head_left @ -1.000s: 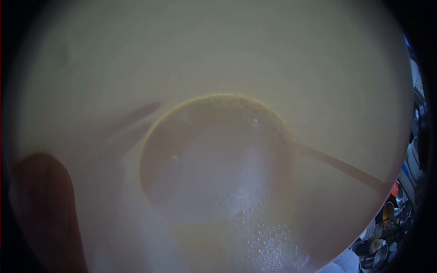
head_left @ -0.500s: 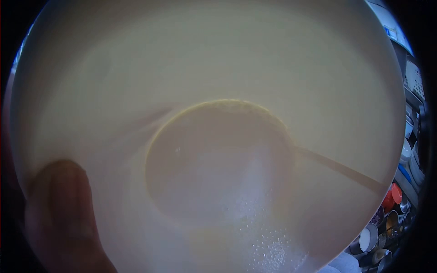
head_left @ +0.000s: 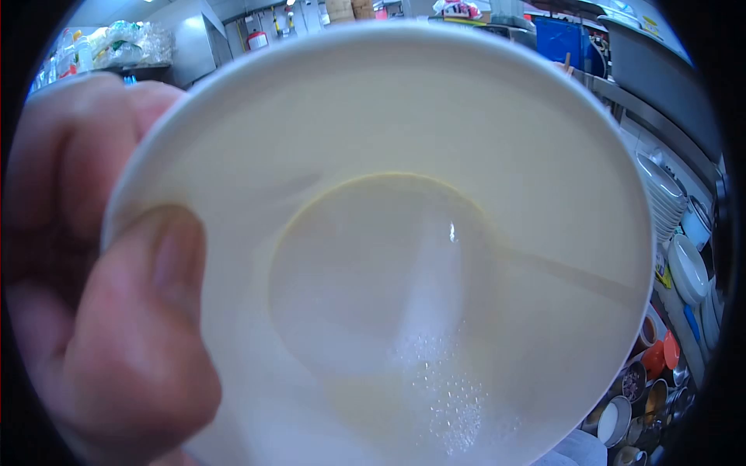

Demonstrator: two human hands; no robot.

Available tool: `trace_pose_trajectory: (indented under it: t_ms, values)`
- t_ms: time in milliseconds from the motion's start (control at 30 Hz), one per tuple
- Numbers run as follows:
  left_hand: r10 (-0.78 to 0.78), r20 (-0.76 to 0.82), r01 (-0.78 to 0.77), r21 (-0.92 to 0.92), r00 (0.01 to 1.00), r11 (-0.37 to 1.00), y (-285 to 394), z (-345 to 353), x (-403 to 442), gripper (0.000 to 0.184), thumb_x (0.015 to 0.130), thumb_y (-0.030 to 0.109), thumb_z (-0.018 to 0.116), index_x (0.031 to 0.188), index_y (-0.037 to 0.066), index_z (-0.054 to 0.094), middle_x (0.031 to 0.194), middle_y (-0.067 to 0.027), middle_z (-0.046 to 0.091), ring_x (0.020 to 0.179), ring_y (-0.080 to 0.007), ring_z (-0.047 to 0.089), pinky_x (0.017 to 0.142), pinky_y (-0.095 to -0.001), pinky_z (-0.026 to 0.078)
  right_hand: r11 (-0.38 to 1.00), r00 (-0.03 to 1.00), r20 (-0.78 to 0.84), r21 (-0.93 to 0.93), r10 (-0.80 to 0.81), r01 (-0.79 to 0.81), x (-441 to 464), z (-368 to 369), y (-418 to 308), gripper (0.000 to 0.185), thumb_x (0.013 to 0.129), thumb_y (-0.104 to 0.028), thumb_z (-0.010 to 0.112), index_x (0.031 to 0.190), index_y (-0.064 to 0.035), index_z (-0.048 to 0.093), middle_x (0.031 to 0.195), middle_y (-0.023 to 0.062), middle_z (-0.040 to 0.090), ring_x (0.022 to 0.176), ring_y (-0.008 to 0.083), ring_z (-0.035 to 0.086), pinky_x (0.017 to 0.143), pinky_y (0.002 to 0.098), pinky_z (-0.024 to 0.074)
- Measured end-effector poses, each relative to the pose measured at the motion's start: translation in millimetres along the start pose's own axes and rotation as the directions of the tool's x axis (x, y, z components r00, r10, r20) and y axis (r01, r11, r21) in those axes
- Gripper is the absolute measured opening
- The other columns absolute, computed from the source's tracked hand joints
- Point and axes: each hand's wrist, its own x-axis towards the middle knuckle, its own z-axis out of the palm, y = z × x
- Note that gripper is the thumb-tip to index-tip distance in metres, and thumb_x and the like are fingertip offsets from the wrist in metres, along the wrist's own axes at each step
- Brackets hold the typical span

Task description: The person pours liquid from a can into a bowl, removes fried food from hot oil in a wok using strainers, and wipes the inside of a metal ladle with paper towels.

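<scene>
White bowl (head_left: 544, 147) held up close to the head camera, tilted so its inside faces the lens; it fills most of the view. Left hand (head_left: 116, 272) has it at the left side: thumb (head_left: 148, 303) pressed over the rim onto the inner wall, fingers bent outside the rim, so the grip is clamped on the bowl. Right hand: grip cannot be told from this view. Inside the bowl, a round, pale central area (head_left: 365, 287) edged in part by a thin yellowish line; a patch of small bubbles (head_left: 458, 412) lies low and right of centre, a shiny spot higher up. A faint darker streak runs from the round area toward the right wall. Beyond the bowl, upper left: clear plastic bags or wrap (head_left: 128, 45) heaped beside a grey metal cabinet (head_left: 198, 43). Upper right: a blue bin (head_left: 561, 40) behind the rim. Along the right edge: a stack of white dishes (head_left: 659, 194), a separate white dish (head_left: 687, 269) below it. Lower right: metal containers (head_left: 657, 400) grouped close together, one holding something white (head_left: 608, 423), near an orange-red item (head_left: 671, 349). Pale grey cloth (head_left: 579, 450) at the bottom edge, partly hidden by the bowl.
</scene>
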Motion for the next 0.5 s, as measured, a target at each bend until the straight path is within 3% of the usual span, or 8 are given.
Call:
trace_pose_trajectory:
  t_ms: [100,200,233,267,333,367,400,500]
  values:
    - [-0.020,0.008,0.020,0.029,1.000,0.999,-7,3,-5,0.028,0.079,0.010,0.060,0.057,0.005,0.043,0.057,0.0061,0.046,0.051,-0.0002,0.035,0.044,-0.0217,0.025,0.997,0.997,0.016,-0.043,0.071,-0.070,8,-17,19,0.017,0.084,-0.015,0.070,0.097,-0.0050,0.066,0.085,0.0158,0.063,0.077,0.0322,0.060,0.070,0.0448,0.0496]
    - [-0.065,0.031,0.063,0.071,0.997,0.995,-27,-3,-2,0.028,0.079,0.009,0.060,0.057,0.005,0.043,0.057,0.0063,0.046,0.051,0.0000,0.035,0.044,-0.0215,0.025,0.982,1.000,0.017,-0.187,0.007,-0.004,-67,-17,-14,0.017,0.086,-0.010,0.056,0.093,0.0023,0.066,0.068,0.0111,0.060,0.050,0.0205,0.056,0.039,0.0306,0.0415]
    - [-0.098,0.040,0.094,0.082,0.994,0.992,-41,-7,2,0.028,0.079,0.009,0.060,0.057,0.005,0.043,0.057,0.0064,0.046,0.051,0.0001,0.035,0.044,-0.0215,0.025,0.975,0.998,0.032,-0.218,0.051,-0.043,-47,-18,6,0.017,0.086,-0.010,0.056,0.093,0.0023,0.066,0.068,0.0111,0.060,0.050,0.0205,0.056,0.039,0.0306,0.0415]
    - [-0.144,0.041,0.139,0.090,0.989,0.986,-57,-12,1,0.028,0.079,0.009,0.060,0.057,0.005,0.043,0.057,0.0064,0.046,0.051,0.0002,0.035,0.044,-0.0215,0.025,0.988,0.986,0.152,0.153,-0.062,0.039,-29,-17,25,0.015,0.088,-0.008,0.054,0.093,0.0027,0.064,0.067,0.0102,0.057,0.050,0.0202,0.055,0.038,0.0291,0.0384]
    - [-0.246,0.026,0.242,0.111,0.969,0.964,-101,-27,0,0.028,0.080,0.010,0.061,0.058,0.005,0.045,0.057,0.0064,0.047,0.051,-0.0003,0.035,0.044,-0.0217,0.026,0.979,0.975,0.220,0.201,-0.029,-0.016,-35,-19,21,0.018,0.088,-0.011,0.057,0.102,-0.0010,0.064,0.076,0.0102,0.061,0.057,0.0229,0.059,0.044,0.0300,0.0437]
    - [-0.293,0.016,0.289,0.124,0.956,0.949,-128,-41,-9,0.028,0.081,0.011,0.061,0.058,0.005,0.047,0.057,0.0063,0.047,0.051,-0.0007,0.036,0.044,-0.0220,0.027,0.985,0.975,0.178,-0.132,0.131,-0.108,-40,-24,8,0.026,0.087,-0.015,0.062,0.111,-0.0049,0.065,0.084,0.0112,0.068,0.064,0.0258,0.065,0.052,0.0324,0.0521]
    - [-0.341,-0.025,0.341,0.139,0.940,0.930,-157,-52,-22,0.027,0.081,0.011,0.061,0.058,0.005,0.047,0.057,0.0060,0.047,0.052,-0.0011,0.038,0.044,-0.0223,0.028,0.956,0.971,0.142,-0.252,0.193,-0.153,-45,-23,-3,0.025,0.087,-0.015,0.062,0.109,-0.0048,0.066,0.084,0.0112,0.068,0.064,0.0254,0.065,0.052,0.0328,0.0522]
    - [-0.536,-0.207,0.555,0.042,0.819,0.831,-279,-86,-69,0.026,0.082,0.011,0.062,0.060,0.006,0.049,0.058,0.0053,0.048,0.054,-0.0019,0.041,0.046,-0.0226,0.030,0.936,0.969,0.110,-0.302,0.223,-0.181,-51,-10,-29,0.021,0.085,-0.015,0.062,0.102,-0.0046,0.067,0.083,0.0111,0.068,0.065,0.0243,0.065,0.053,0.0339,0.0525]
